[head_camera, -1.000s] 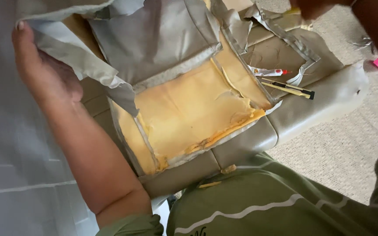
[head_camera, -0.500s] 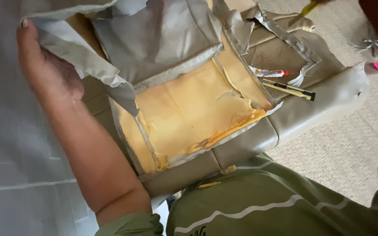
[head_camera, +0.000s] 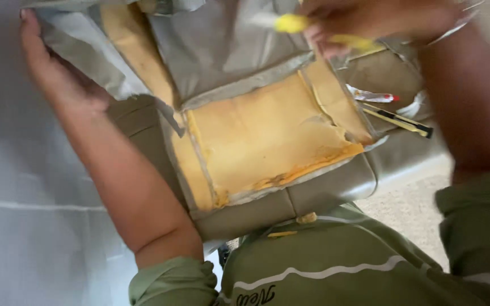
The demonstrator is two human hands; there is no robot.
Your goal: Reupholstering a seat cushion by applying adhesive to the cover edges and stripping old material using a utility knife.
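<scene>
A worn seat cushion (head_camera: pixel 324 192) lies across my lap, its grey-beige cover torn open over yellow foam (head_camera: pixel 267 136). My left hand (head_camera: pixel 58 79) rests flat at the upper left, holding back a peeled flap of the grey cover (head_camera: pixel 80 51). My right hand (head_camera: pixel 370 22) is at the top, blurred by motion, closed on a yellow-handled tool (head_camera: pixel 296 24) just above the folded-back cover (head_camera: pixel 222 51).
A yellow and black utility knife (head_camera: pixel 398 120) and a small tube with a red cap (head_camera: pixel 372 96) lie on the cushion's right side. Grey sheet material (head_camera: pixel 24 215) covers the left. Beige carpet (head_camera: pixel 409 209) shows at the right.
My right hand has come in from the upper right with the yellow tool and is over the top of the cushion. The view has shifted slightly. The left hand keeps its hold.
</scene>
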